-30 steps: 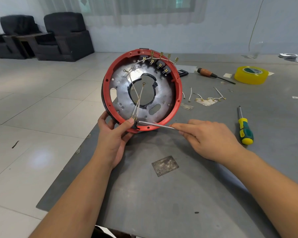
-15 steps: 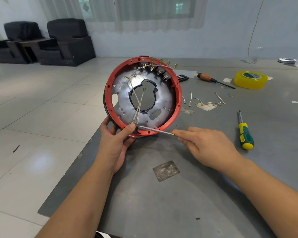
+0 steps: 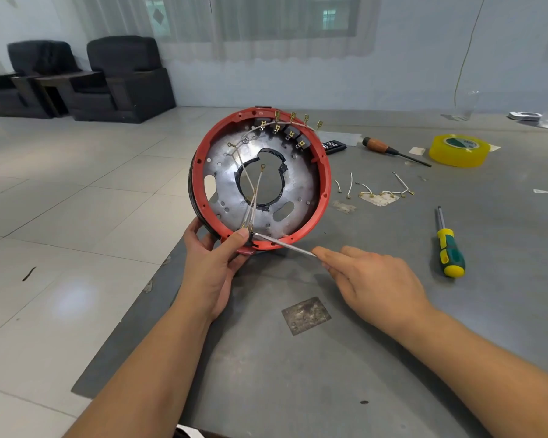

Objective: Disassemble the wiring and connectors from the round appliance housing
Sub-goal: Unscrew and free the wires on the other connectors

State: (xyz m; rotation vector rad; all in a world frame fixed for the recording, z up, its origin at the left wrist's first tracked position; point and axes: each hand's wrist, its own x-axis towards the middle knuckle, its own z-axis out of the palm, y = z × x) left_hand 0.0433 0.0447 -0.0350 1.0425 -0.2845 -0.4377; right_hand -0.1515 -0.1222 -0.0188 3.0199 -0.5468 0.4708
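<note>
The round housing (image 3: pixel 325 191), a red ring around a silver plate with a central hole, stands tilted on its lower edge at the table's left corner. My left hand (image 3: pixel 214 260) grips its bottom rim, thumb pressed beside a small black connector (image 3: pixel 250 240). Thin wires (image 3: pixel 250 197) run from that connector up across the plate. Black connectors with brass tabs (image 3: pixel 290 132) line the top rim. My right hand (image 3: pixel 367 279) holds a thin metal tool (image 3: pixel 283 245) whose tip touches the bottom connector.
On the grey table (image 3: pixel 345 374) lie several removed wires with brass terminals (image 3: pixel 380 191), a green and yellow screwdriver (image 3: pixel 450 248), a brown-handled screwdriver (image 3: pixel 389 150), a yellow tape roll (image 3: pixel 459 150) and a small metal plate (image 3: pixel 306 315). The table's left edge drops to a tiled floor.
The housing, both hands and the tool keep the same hold. The view has shifted slightly, so everything sits a little lower in the frame.
</note>
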